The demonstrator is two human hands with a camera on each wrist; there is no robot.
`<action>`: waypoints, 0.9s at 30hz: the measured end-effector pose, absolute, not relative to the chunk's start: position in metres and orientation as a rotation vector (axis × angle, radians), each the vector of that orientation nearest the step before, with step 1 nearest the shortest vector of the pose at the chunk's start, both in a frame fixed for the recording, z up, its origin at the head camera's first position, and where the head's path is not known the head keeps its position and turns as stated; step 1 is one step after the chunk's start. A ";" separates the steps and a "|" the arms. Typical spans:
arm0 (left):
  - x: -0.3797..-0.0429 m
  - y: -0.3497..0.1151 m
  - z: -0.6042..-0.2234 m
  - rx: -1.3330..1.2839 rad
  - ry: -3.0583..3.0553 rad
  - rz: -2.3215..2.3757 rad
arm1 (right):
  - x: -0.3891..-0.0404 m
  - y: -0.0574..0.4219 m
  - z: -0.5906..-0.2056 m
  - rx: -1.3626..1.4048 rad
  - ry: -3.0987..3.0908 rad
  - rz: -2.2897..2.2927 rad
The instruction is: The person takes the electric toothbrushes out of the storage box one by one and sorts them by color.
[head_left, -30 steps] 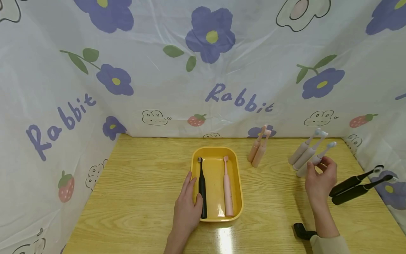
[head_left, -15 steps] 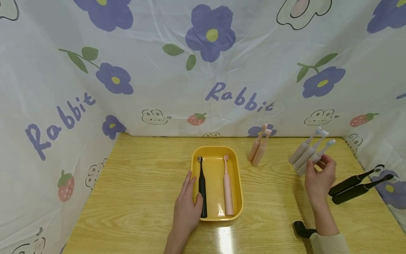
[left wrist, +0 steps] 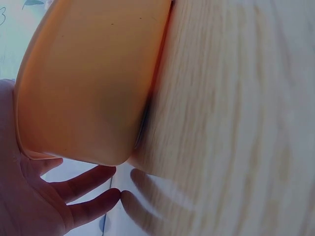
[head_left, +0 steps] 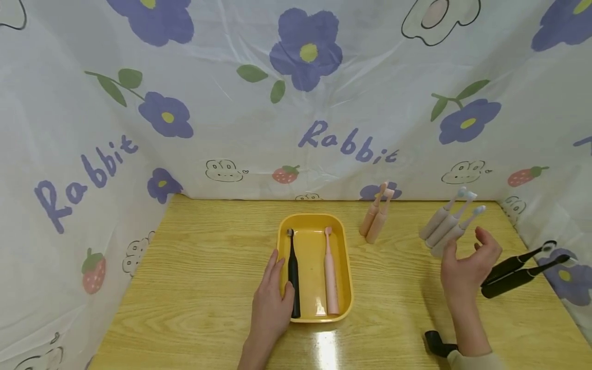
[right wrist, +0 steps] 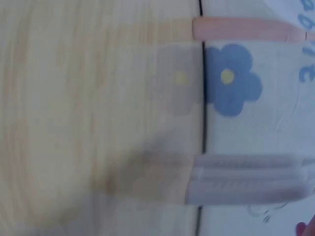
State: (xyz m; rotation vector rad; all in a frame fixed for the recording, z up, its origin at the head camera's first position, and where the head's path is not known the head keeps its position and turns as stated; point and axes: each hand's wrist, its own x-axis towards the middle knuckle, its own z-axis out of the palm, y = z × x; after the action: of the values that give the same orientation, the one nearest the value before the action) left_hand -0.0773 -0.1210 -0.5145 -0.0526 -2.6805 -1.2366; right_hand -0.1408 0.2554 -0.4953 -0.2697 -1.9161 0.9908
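Observation:
In the head view my left hand (head_left: 273, 306) rests at the left rim of a yellow tray (head_left: 350, 288), its thumb over the rim. The left wrist view shows its fingers (left wrist: 83, 183) straight and spread beside the tray's outer wall (left wrist: 98, 78). A black electric toothbrush (head_left: 294, 285) and a pink one (head_left: 330, 280) lie inside the tray. My right hand (head_left: 467, 272) is just in front of a row of three pale grey electric toothbrushes (head_left: 447, 234), standing upright. Its thumb and fingers are apart, with nothing visible between them.
Two peach-pink toothbrushes (head_left: 375, 221) stand upright right of the tray. Two black ones (head_left: 513, 277) stand beside the right hand. A small black object (head_left: 437, 343) is by the right wrist. A patterned white sheet (head_left: 305, 128) walls off the wooden table's (head_left: 203, 267) back and sides.
My right hand has let go of the nearest grey toothbrush, its fingers parting and drawing slightly back. That toothbrush stands in the row. My left hand and the tray have stayed in place.

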 end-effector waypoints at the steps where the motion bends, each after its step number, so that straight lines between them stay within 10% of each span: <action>1: -0.077 -0.121 -0.515 -0.050 -2.677 -1.236 | -0.142 0.250 -0.493 -0.210 -1.872 0.939; 27: -0.077 -0.123 -0.515 -0.068 -2.663 -1.209 | -0.131 0.073 -0.491 0.764 -2.036 1.356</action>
State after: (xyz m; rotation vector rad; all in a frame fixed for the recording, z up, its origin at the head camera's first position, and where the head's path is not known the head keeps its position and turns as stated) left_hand -0.0765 -0.1234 -0.5148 -0.0679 -2.6635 -1.2088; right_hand -0.1309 0.0733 -0.4909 0.7640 -2.0357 1.3563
